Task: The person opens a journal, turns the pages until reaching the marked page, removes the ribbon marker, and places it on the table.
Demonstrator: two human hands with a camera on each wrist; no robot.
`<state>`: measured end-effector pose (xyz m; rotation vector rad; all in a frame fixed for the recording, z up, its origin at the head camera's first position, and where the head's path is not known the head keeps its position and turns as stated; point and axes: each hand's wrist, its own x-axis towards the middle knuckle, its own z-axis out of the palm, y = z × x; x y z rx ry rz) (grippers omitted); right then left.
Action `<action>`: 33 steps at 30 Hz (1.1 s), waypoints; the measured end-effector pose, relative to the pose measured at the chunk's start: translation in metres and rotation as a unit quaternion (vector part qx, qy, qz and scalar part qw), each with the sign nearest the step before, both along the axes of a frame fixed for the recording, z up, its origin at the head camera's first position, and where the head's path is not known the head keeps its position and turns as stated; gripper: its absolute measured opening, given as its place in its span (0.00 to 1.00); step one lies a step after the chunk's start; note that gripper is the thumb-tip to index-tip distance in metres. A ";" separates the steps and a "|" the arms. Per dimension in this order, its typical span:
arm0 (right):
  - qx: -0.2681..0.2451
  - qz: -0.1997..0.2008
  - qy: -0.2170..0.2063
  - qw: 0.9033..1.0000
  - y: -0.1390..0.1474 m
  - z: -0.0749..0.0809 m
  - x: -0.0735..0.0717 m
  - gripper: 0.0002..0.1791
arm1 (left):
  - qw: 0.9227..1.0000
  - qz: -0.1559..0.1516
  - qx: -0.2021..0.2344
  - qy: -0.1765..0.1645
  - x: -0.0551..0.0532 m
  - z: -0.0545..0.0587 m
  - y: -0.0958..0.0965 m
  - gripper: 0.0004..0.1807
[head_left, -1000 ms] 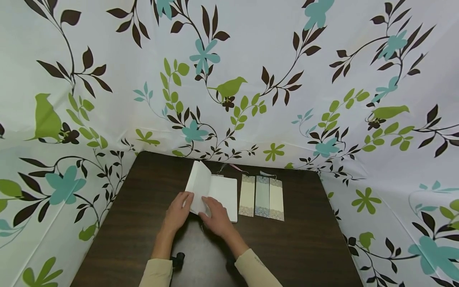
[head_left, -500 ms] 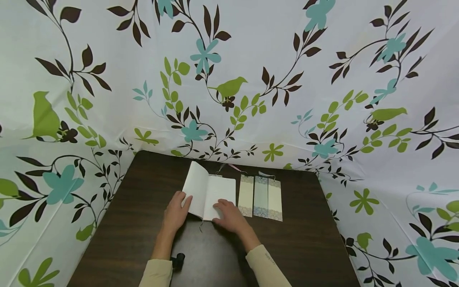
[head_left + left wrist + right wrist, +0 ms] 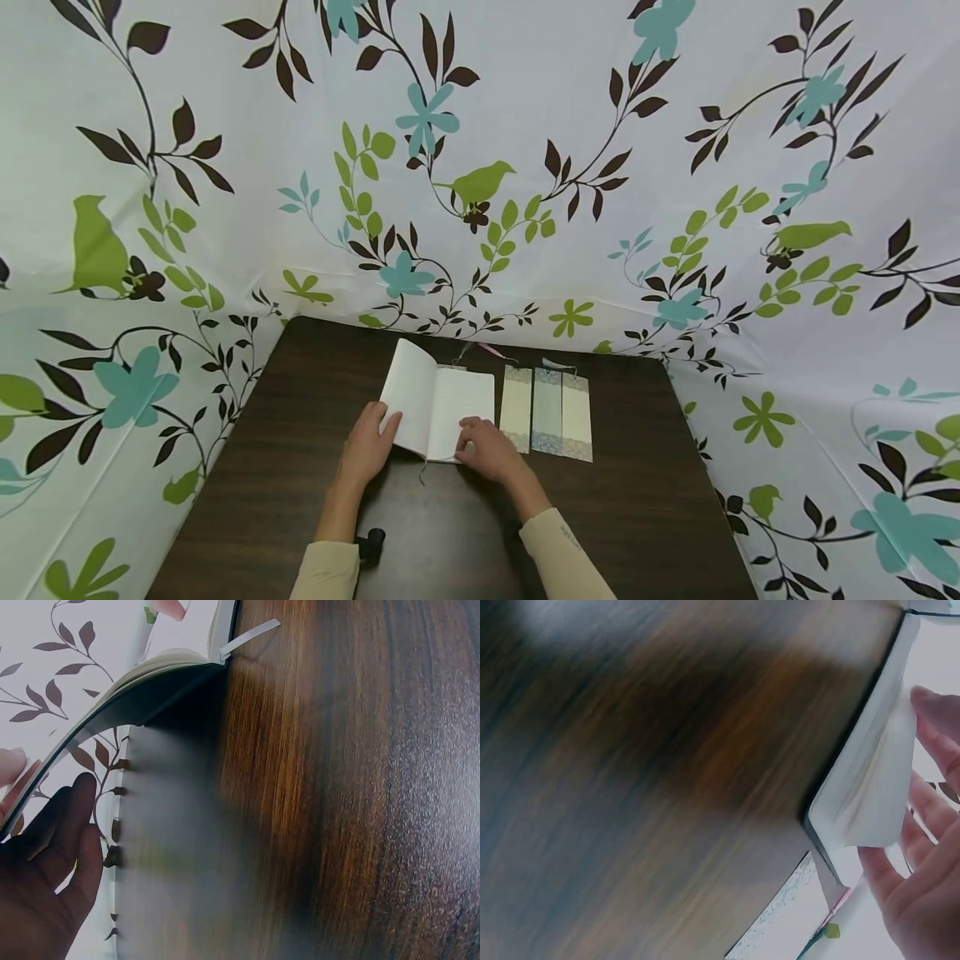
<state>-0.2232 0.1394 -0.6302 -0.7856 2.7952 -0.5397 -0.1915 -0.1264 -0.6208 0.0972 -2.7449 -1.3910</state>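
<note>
An open notebook (image 3: 463, 400) with white pages and a dark cover lies on the table, its left side lifted at a slant. My left hand (image 3: 366, 446) holds that raised side, thumb on the page and fingers (image 3: 84, 802) behind the cover. At the lower right corner my right hand (image 3: 491, 454) pinches several pages, and these pages (image 3: 881, 787) bend up from the block in the right wrist view. A thin grey ribbon (image 3: 251, 637) sticks out from the bottom of the spine.
Right of the notebook lie three tasselled paper bookmarks: a cream one (image 3: 517, 408), a blue one (image 3: 547, 412) and another cream one (image 3: 577, 417). Part of another card shows behind the notebook's top edge. A leaf-patterned cloth (image 3: 480, 275) rises around the dark wooden table (image 3: 630, 517).
My right hand has moved right, from the left-hand pages to the lower right corner, and its fingers have curled there. The notebook lies wider open. My left hand has stayed at the raised side.
</note>
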 end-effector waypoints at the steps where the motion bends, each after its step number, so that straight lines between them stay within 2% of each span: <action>1: 0.005 0.002 0.007 1.000 0.000 0.000 0.000 0.04 | 1.000 0.000 0.000 -0.002 0.000 0.000 0.000 0.15; 5: 0.043 0.015 0.051 0.998 0.000 -0.001 0.002 0.05 | 1.000 -0.002 0.002 -0.005 -0.001 0.001 0.001 0.14; 9: 0.077 0.032 0.104 0.991 0.000 -0.008 0.006 0.04 | 1.000 -0.004 0.002 -0.004 -0.001 0.002 0.002 0.14; 11: 0.083 0.036 0.126 0.988 0.001 -0.011 0.008 0.03 | 1.000 -0.003 0.000 -0.004 -0.001 0.002 0.003 0.14; 14: 0.081 0.036 0.157 0.984 0.003 -0.014 0.011 0.06 | 1.000 -0.003 -0.001 -0.005 0.000 0.003 0.003 0.13; 17: 0.066 0.014 0.175 0.982 0.004 -0.016 0.013 0.06 | 1.000 -0.003 0.002 -0.004 0.002 0.004 0.004 0.13; 19: 0.052 -0.023 0.184 0.981 0.004 -0.017 0.014 0.09 | 1.000 -0.004 0.006 -0.003 0.002 0.005 0.005 0.13; 22: 0.007 -0.131 0.177 0.975 0.003 -0.016 0.012 0.24 | 1.000 -0.010 0.015 -0.009 0.002 0.005 0.006 0.17; 24: -0.044 -0.206 0.162 0.964 0.003 -0.015 0.008 0.34 | 0.999 -0.018 0.023 -0.016 0.001 0.005 0.006 0.22; 26: -0.095 -0.255 0.142 0.952 0.001 -0.013 0.004 0.41 | 0.999 -0.025 0.034 -0.018 0.001 0.005 0.006 0.26; 28: -0.132 -0.269 0.120 0.947 -0.003 -0.009 0.003 0.43 | 0.999 -0.029 0.041 -0.013 0.000 0.005 0.006 0.30; 29: -0.140 -0.266 0.105 0.948 -0.006 -0.008 0.004 0.42 | 0.999 -0.031 0.044 -0.006 0.000 0.005 0.006 0.32; 31: -0.150 -0.248 0.081 0.954 -0.014 -0.004 0.007 0.40 | 0.998 -0.035 0.046 0.007 0.001 0.006 0.007 0.31; 33: -0.151 -0.219 0.065 0.962 -0.025 -0.003 0.012 0.36 | 0.998 -0.036 0.042 0.013 0.002 0.007 0.009 0.25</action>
